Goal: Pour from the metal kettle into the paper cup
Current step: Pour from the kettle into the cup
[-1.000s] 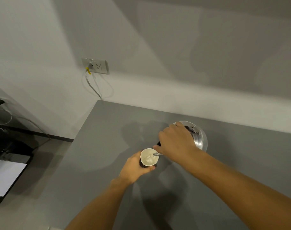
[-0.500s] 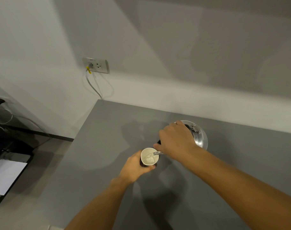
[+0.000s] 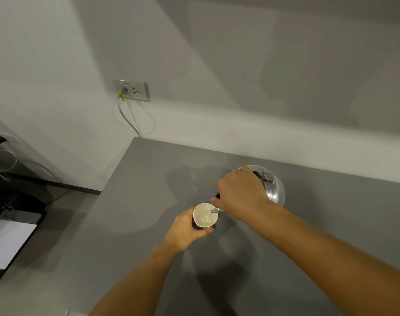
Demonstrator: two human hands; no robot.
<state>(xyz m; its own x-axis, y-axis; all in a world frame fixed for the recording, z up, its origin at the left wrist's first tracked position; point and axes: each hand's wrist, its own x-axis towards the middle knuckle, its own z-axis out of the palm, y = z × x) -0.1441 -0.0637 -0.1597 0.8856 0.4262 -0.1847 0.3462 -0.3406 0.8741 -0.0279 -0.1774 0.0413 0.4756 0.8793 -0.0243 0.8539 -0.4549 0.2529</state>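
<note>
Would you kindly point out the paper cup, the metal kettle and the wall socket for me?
paper cup (image 3: 204, 221): head view, on the white inside wall.
metal kettle (image 3: 275, 195): head view, on the shiny rounded body.
wall socket (image 3: 135, 90): head view, on the faceplate.

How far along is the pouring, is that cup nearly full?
Done: the right hand has the metal kettle tipped, its spout over the paper cup, which the left hand grips. In hand: liquid is entering the cup. Left: the cup looks only partly filled, then the kettle goes back upright on the grey table.
</note>
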